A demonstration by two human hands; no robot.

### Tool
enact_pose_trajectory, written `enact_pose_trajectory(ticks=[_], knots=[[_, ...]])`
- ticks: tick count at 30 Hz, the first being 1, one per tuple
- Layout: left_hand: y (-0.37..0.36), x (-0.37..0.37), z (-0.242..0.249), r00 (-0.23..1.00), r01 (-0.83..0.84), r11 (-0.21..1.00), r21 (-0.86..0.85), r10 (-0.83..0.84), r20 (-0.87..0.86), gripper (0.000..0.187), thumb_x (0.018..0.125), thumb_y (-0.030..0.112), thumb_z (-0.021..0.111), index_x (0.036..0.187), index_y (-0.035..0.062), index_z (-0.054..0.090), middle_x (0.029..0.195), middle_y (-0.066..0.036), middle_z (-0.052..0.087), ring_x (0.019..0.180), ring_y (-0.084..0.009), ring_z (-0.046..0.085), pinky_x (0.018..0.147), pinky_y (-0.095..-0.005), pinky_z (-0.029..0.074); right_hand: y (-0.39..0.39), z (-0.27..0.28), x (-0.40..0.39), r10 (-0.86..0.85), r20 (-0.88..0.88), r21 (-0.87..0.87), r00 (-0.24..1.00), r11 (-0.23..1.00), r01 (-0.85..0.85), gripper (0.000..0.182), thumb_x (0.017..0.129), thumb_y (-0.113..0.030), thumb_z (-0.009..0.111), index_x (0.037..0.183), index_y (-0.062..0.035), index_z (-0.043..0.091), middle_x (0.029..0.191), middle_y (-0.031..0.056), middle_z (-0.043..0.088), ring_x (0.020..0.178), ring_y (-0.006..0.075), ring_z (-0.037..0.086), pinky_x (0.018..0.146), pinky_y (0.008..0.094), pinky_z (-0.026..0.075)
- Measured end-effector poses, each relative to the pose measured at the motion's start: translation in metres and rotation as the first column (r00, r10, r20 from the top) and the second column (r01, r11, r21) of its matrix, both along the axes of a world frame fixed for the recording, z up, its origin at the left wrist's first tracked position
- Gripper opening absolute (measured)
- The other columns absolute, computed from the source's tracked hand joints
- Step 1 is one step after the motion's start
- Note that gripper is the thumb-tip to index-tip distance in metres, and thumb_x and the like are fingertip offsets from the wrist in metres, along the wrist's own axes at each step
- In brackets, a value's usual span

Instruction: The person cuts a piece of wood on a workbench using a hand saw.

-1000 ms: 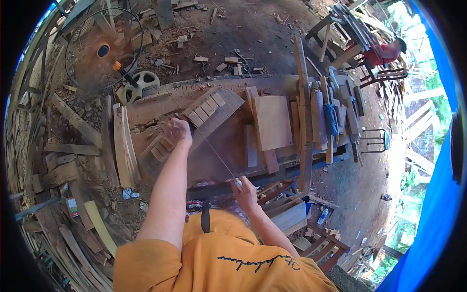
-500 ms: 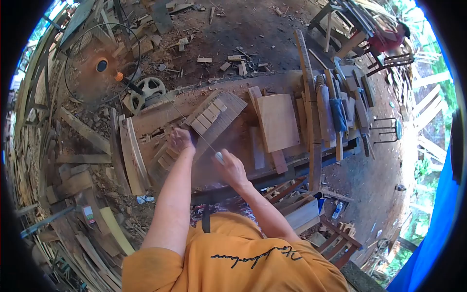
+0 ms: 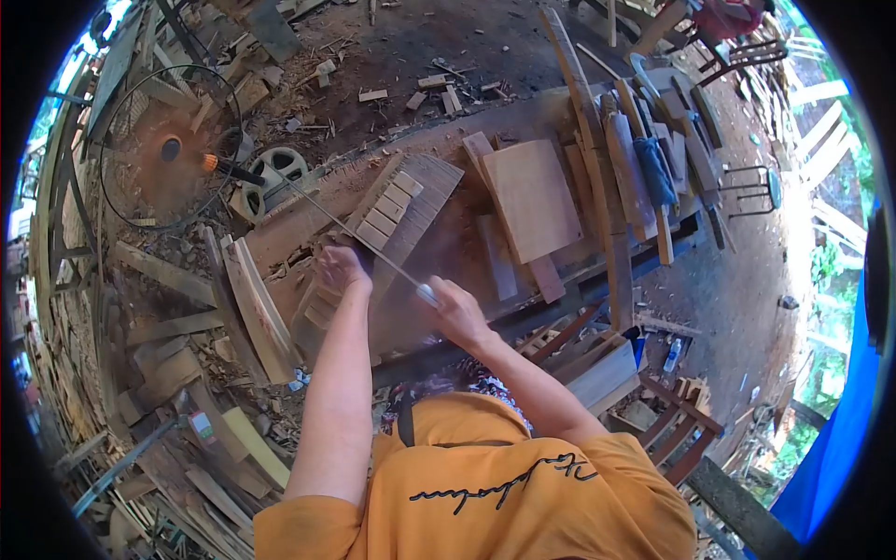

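My right hand (image 3: 457,313) is wrapped round the pale handle of a long thin metal tool (image 3: 383,257), whose shaft runs up and left past my other hand. My left hand (image 3: 342,268) rests at the lower end of a grooved wooden board (image 3: 425,219); its fingers are bent, and what they hold, if anything, is hidden. Several small pale wood blocks (image 3: 389,207) sit in a row on that board. More blocks (image 3: 322,303) lie just below my left hand.
A round fan (image 3: 170,147) stands at the left, beside a grey wheel-like part (image 3: 280,168). A wide plank (image 3: 530,201), a long beam (image 3: 588,121) and stacked boards lie on the right of the workbench (image 3: 280,231). A person (image 3: 728,19) is at the upper right.
The view has shifted and turned a little. My right hand has drawn slightly away from my left, and more of the tool's shaft shows. My left hand stays by the board.
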State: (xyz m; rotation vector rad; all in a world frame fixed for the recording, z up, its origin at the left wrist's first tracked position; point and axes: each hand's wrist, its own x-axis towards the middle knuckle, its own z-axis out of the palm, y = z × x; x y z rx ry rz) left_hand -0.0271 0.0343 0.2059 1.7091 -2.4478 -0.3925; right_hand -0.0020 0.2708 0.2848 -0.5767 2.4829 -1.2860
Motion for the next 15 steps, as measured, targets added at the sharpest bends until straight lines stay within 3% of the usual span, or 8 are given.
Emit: enact_pose_trajectory(ticks=[4, 7, 8, 10, 11, 15], knots=[[-0.008, -0.004, -0.024, 0.994, -0.011, 0.999, -0.033, 0.007, -0.112, 0.027, 0.094, 0.039, 0.039, 0.082, 0.0173, 0.050, 0.075, -0.001, 0.043, 0.074, -0.0186, 0.047, 0.071, -0.0350, 0.036, 0.089, -0.001, 0.044, 0.007, -0.028, -0.024, 1.000, 1.000, -0.008, 0.024, 0.090, -0.025, 0.069, 0.094, -0.0071, 0.054, 0.083, 0.0176, 0.060, 0.076, 0.0399, 0.063, 0.064, 0.0464, 0.052], [0.000, 0.004, -0.051, 0.981, -0.048, 0.997, -0.052, 0.038, -0.188, 0.028, 0.094, 0.042, 0.040, 0.076, 0.0211, 0.043, 0.069, 0.003, 0.033, 0.066, -0.0149, 0.041, 0.064, -0.0329, 0.033, 0.091, -0.005, 0.050, -0.010, -0.009, 0.055, 1.000, 0.998, 0.011, 0.023, 0.089, -0.025, 0.069, 0.095, -0.0075, 0.055, 0.083, 0.0173, 0.060, 0.076, 0.0401, 0.063, 0.063, 0.0484, 0.051], [-0.008, 0.009, -0.082, 0.982, -0.042, 0.997, -0.058, 0.030, -0.187, 0.028, 0.094, 0.042, 0.040, 0.076, 0.0211, 0.043, 0.069, 0.003, 0.033, 0.066, -0.0149, 0.041, 0.064, -0.0329, 0.033, 0.073, -0.001, 0.039, -0.010, -0.015, 0.040, 1.000, 0.999, 0.011, 0.023, 0.089, -0.025, 0.068, 0.095, -0.0074, 0.054, 0.084, 0.0174, 0.060, 0.077, 0.0402, 0.063, 0.064, 0.0490, 0.051], [-0.038, 0.020, -0.146, 0.990, -0.043, 0.857, -0.513, -0.031, -0.134, 0.028, 0.093, 0.044, 0.040, 0.078, 0.0211, 0.044, 0.070, 0.002, 0.036, 0.068, -0.0157, 0.043, 0.064, -0.0309, 0.032, 0.021, 0.001, 0.007, -0.011, 0.004, 0.016, 1.000, 1.000, 0.011, 0.023, 0.089, -0.025, 0.067, 0.094, -0.0074, 0.053, 0.084, 0.0172, 0.060, 0.079, 0.0403, 0.063, 0.066, 0.0495, 0.051], [-0.048, 0.026, -0.163, 0.992, -0.032, 0.853, -0.521, -0.038, -0.123, 0.028, 0.093, 0.044, 0.040, 0.078, 0.0211, 0.044, 0.070, 0.002, 0.036, 0.068, -0.0157, 0.043, 0.064, -0.0309, 0.032, 0.007, -0.001, -0.001, -0.008, 0.028, 0.008, 1.000, 1.000, 0.008, 0.023, 0.090, -0.025, 0.067, 0.094, -0.0073, 0.052, 0.084, 0.0170, 0.059, 0.080, 0.0402, 0.062, 0.067, 0.0492, 0.051], [-0.081, 0.035, -0.193, 0.883, -0.159, 0.837, -0.523, -0.117, -0.455, 0.033, 0.093, 0.048, 0.039, 0.081, 0.0179, 0.046, 0.073, -0.002, 0.044, 0.073, -0.0178, 0.048, 0.063, -0.0292, 0.032, 0.036, -0.006, 0.016, -0.014, -0.005, -0.067, 1.000, 0.998, 0.013, 0.023, 0.089, -0.023, 0.068, 0.094, -0.0073, 0.052, 0.081, 0.0165, 0.058, 0.075, 0.0409, 0.061, 0.065, 0.0485, 0.050]])
